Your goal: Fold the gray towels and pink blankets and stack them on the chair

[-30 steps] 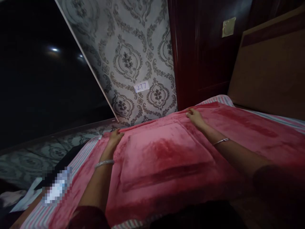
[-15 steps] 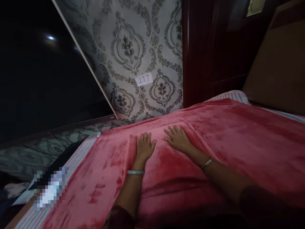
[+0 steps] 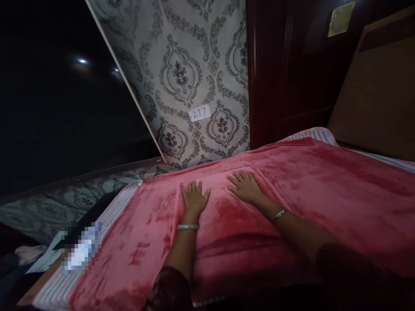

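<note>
A plush pink-red blanket lies spread over a bed, with a folded layer of it raised in the middle. My left hand rests flat on that folded layer, fingers stretched out, a pale bangle on the wrist. My right hand lies flat beside it a little to the right, fingers spread, a thin bracelet on the wrist. Neither hand holds anything.
A striped sheet shows under the blanket at the left edge. Patterned wallpaper with a paper label reading 277 stands behind. A dark wooden cabinet and a brown headboard are at the right. A blurred object lies at the lower left.
Both hands left the far corners of the folded layer, came together at its middle and went flat. Since half a second ago they have hardly moved.
</note>
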`<state>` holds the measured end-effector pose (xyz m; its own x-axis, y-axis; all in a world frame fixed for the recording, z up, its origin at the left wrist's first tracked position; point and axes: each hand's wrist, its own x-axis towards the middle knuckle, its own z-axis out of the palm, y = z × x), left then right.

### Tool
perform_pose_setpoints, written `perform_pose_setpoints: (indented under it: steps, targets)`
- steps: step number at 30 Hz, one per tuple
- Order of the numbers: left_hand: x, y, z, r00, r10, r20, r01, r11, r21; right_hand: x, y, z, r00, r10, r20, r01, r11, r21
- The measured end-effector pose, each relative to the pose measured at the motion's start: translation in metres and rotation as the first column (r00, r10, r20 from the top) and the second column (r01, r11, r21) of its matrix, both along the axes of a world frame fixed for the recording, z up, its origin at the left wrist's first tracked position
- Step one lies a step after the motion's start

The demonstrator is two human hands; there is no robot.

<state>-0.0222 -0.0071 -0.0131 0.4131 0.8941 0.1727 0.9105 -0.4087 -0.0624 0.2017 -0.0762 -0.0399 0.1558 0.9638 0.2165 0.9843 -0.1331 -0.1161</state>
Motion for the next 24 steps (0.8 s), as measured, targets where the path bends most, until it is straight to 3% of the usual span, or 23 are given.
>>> perform_pose_setpoints:
  steps: [5, 9, 12, 15, 17, 19, 21, 24]
  targets:
    - [-0.038, 0.008, 0.008, 0.996, 0.079, -0.048, -0.086, 0.985, -0.151, 0.048, -0.025, 0.001, 0.994, -0.109, -0.011, 0.107, 0.986, -0.124]
    - [-0.068, 0.008, 0.017, 0.99, 0.126, -0.061, -0.135, 0.972, -0.193, 0.075, -0.054, 0.007, 0.985, -0.161, -0.068, 0.142, 0.964, -0.224]
    - [-0.07, -0.009, 0.028, 0.987, 0.157, -0.038, -0.16, 0.982, -0.099, 0.069, -0.068, 0.021, 0.983, -0.175, -0.05, 0.164, 0.971, -0.173]
    - [-0.051, -0.051, 0.033, 0.998, -0.045, 0.032, 0.044, 0.999, 0.029, 0.037, -0.068, 0.037, 0.999, -0.011, -0.036, 0.01, 1.0, -0.008]
    - [-0.033, -0.089, 0.023, 0.955, -0.295, 0.039, 0.291, 0.954, 0.069, 0.008, -0.062, 0.044, 0.985, 0.167, -0.045, -0.164, 0.985, 0.051]
    - [-0.018, -0.126, 0.002, 0.904, -0.425, 0.034, 0.418, 0.9, 0.122, -0.018, -0.053, 0.043, 0.942, 0.33, -0.069, -0.327, 0.944, 0.052]
    - [-0.01, -0.152, -0.025, 0.886, -0.462, 0.04, 0.446, 0.872, 0.201, -0.036, -0.041, 0.036, 0.89, 0.446, -0.091, -0.449, 0.894, -0.01]
    - [-0.009, -0.167, -0.058, 0.887, -0.455, 0.084, 0.407, 0.854, 0.324, -0.043, -0.02, 0.02, 0.827, 0.557, -0.075, -0.562, 0.821, -0.1]
